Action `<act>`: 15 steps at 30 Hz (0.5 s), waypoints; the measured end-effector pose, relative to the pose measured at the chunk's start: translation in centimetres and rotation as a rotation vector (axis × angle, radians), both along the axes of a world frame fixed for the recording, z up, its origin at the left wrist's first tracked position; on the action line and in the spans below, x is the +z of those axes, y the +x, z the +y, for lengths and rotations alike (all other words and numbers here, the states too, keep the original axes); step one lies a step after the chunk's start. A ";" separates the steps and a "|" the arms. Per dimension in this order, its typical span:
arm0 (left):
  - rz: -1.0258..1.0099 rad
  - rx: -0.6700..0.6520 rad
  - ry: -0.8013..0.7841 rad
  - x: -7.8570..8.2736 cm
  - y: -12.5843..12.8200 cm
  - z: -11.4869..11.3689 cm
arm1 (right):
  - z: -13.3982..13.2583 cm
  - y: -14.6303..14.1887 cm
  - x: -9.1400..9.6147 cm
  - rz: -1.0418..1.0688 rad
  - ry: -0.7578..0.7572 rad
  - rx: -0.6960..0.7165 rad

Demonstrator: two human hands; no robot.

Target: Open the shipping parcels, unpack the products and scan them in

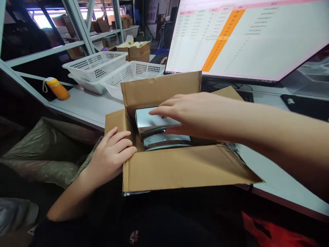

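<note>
An open cardboard box (185, 168) rests at the desk's front edge with its flaps spread. Inside lie silvery wrapped packages (147, 120), one stacked on another. My right hand (190, 111) reaches in from the right, fingers stretched flat over the top package and touching it. My left hand (111, 156) presses on the box's left flap and corner, fingers extended along the cardboard. Neither hand grips anything that I can see.
A large monitor (257, 34) showing a spreadsheet stands behind the box. White perforated baskets (102, 67) sit at the back left on the white desk (84, 106), beside an orange-yellow bottle (57, 89). A plastic-wrapped bundle (43, 151) lies left, below the desk.
</note>
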State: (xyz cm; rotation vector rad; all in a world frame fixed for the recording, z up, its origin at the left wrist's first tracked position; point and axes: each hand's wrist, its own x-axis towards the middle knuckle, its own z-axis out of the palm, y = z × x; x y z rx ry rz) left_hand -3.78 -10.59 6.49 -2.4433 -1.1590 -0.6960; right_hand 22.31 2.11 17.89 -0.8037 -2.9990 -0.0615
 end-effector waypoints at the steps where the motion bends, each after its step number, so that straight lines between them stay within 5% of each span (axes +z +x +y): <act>1: 0.002 0.005 0.009 0.0 0.0 0.1 | 0.5 -1.4 -0.8 -0.039 0.019 -0.010; 10: -0.012 0.015 0.025 0.3 0.7 0.0 | 4.4 -2.9 -4.0 -0.034 0.085 -0.063; 13: 0.022 0.022 0.029 0.6 0.8 -0.1 | 4.2 -3.4 -2.7 0.020 0.027 -0.055; 15: 0.054 0.035 0.013 0.8 0.5 0.0 | 4.0 -3.3 0.0 0.110 -0.029 -0.063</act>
